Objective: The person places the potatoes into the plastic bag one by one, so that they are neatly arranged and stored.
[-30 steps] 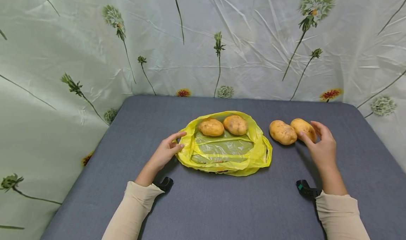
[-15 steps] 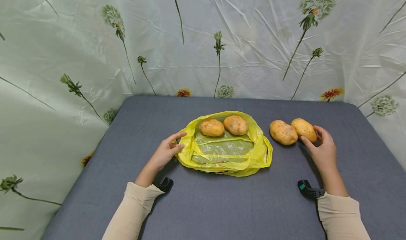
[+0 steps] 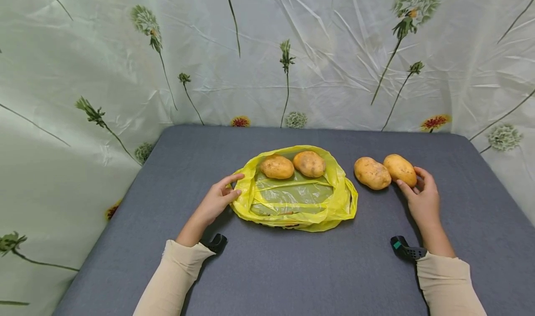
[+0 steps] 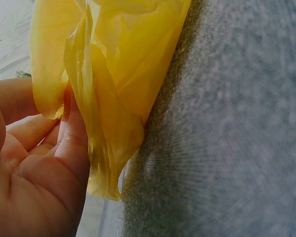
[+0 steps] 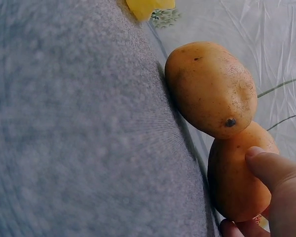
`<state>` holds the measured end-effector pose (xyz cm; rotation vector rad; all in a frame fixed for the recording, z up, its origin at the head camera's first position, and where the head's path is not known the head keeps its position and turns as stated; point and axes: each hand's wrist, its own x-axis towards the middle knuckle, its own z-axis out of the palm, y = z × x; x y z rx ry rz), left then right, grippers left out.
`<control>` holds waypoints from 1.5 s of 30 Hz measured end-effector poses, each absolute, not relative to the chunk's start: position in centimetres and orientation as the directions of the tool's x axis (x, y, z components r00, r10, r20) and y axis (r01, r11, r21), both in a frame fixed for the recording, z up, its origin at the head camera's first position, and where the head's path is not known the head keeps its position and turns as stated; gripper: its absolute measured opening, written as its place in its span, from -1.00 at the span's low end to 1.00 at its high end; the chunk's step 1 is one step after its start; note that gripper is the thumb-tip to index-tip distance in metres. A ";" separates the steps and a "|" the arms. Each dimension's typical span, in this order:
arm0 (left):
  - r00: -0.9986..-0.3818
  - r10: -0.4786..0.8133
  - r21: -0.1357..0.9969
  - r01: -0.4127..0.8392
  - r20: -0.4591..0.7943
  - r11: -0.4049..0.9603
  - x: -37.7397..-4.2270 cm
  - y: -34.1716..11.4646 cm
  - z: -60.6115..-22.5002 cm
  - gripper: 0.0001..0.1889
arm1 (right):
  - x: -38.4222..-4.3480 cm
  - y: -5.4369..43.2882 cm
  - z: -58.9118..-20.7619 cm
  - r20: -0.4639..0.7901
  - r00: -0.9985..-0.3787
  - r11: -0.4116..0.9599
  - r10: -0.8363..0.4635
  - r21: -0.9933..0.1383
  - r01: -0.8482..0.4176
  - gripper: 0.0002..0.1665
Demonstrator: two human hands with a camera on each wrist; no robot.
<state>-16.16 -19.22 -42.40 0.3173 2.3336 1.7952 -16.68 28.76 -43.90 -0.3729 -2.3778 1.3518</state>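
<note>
A yellow plastic bag (image 3: 292,219) lies on the table with its mouth spread toward me. Two potatoes (image 3: 277,167) sit side by side at the far part of its opening. My left hand (image 3: 215,202) holds the bag's left edge; in the left wrist view, thin yellow plastic (image 4: 123,64) passes between the fingers. To the right of the bag, a potato (image 3: 372,173) lies against another potato (image 3: 400,170). My right hand (image 3: 424,200) grips that rightmost potato at its right end, the thumb on its near side and fingers around the far side, partly hidden in the right wrist view.
The grey cloth-covered table (image 3: 317,269) extends on all sides of the bag. A pale curtain (image 3: 334,74) printed with dandelions hangs along the back and left edges. Black camera mounts (image 3: 407,249) sit on both wrists, close above the table.
My right hand has drawn back slightly, its fingers now nearer the potato's right end. The left hand and the bag stay in place; the head view has shifted slightly.
</note>
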 end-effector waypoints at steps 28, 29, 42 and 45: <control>-0.958 0.284 0.963 0.050 -0.029 0.266 -15.1 -18.4 -39.8 -0.54 | -16.6 27.9 -43.2 0.326 -0.781 0.355 0.532 -0.924 -0.144 -0.40; -0.958 0.284 0.963 0.049 -0.029 0.265 -15.1 -18.4 -39.8 -0.54 | -16.5 27.8 -43.1 0.330 -0.779 0.350 0.533 -0.924 -0.152 -0.40; -0.958 0.285 0.964 0.046 -0.032 0.263 -15.1 -18.5 -39.9 -0.53 | -15.9 24.4 -41.4 0.489 -0.768 0.384 0.414 -0.859 -0.340 -0.41; -0.957 0.287 0.964 0.045 -0.033 0.263 -15.2 -18.5 -40.0 -0.53 | -15.7 23.8 -41.1 0.508 -0.774 0.409 0.378 -0.842 -0.352 -0.39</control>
